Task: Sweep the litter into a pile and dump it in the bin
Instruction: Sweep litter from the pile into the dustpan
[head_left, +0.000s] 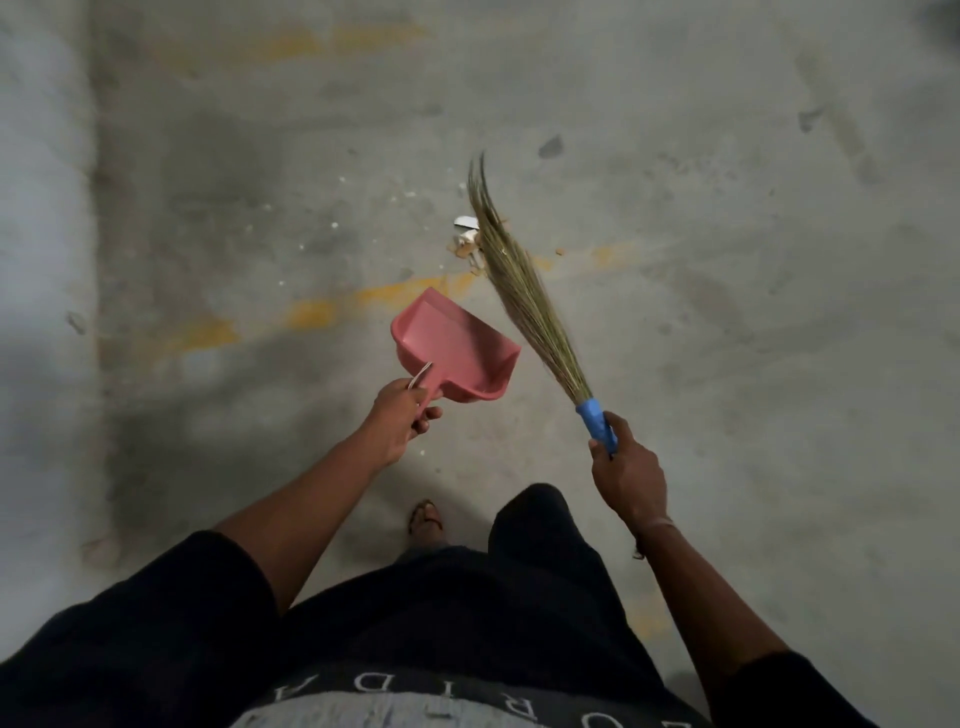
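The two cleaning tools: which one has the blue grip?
The grass broom in the right hand; its handle is wrapped blue. The dustpan is all pink.

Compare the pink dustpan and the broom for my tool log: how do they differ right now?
The dustpan is rigid pink plastic, a wide shallow scoop; the broom is a long, thin bundle of straw-coloured fibres with a blue-wrapped handle. The left hand holds the dustpan; the right hand holds the broom. The broom's tips reach over the litter; the dustpan stops short. Both point away from the person.
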